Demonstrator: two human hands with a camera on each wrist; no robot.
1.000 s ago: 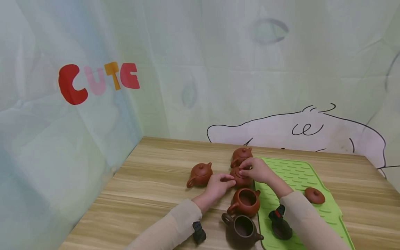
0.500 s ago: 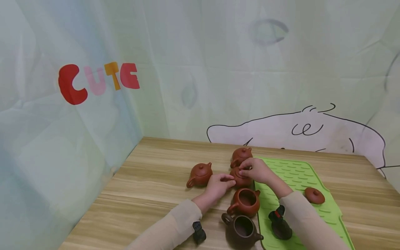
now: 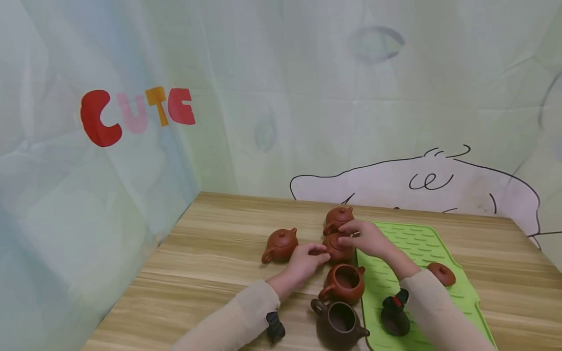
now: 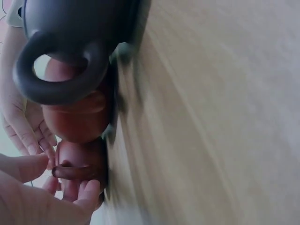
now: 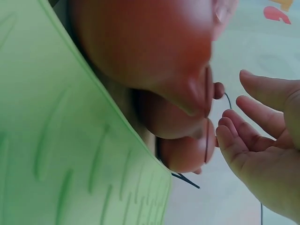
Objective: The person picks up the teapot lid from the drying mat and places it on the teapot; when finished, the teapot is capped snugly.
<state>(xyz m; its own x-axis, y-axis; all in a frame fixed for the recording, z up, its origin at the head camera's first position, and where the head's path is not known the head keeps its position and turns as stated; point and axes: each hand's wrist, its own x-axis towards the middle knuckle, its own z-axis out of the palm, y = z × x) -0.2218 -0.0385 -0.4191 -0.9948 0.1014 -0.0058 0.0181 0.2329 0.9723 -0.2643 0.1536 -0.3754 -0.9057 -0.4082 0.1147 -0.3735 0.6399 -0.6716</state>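
A red-brown clay teapot (image 3: 337, 249) with its lid (image 5: 208, 89) on stands between my hands. My left hand (image 3: 305, 263) holds it at the handle (image 4: 77, 172), thumb on one side and fingers on the other. My right hand (image 3: 369, 239) hovers above the lid with fingers spread; in the right wrist view they are apart from the lid's knob (image 5: 219, 90). Nearer me stand a lidless red-brown teapot (image 3: 346, 284) and a lidless dark brown teapot (image 3: 338, 324). Lidded teapots stand behind (image 3: 337, 219) and to the left (image 3: 279, 245).
A green ribbed mat (image 3: 408, 241) lies along the right of the teapot row. On it rest a red-brown lid (image 3: 442, 274) and a dark lid (image 3: 395, 321), close to my right sleeve (image 3: 439, 309). A printed cloth (image 3: 263, 97) hangs behind the wooden table (image 3: 210, 234).
My right hand has let go of the lid's knob, its fingers opening and drawing slightly to the right. The left hand stays at the teapot.
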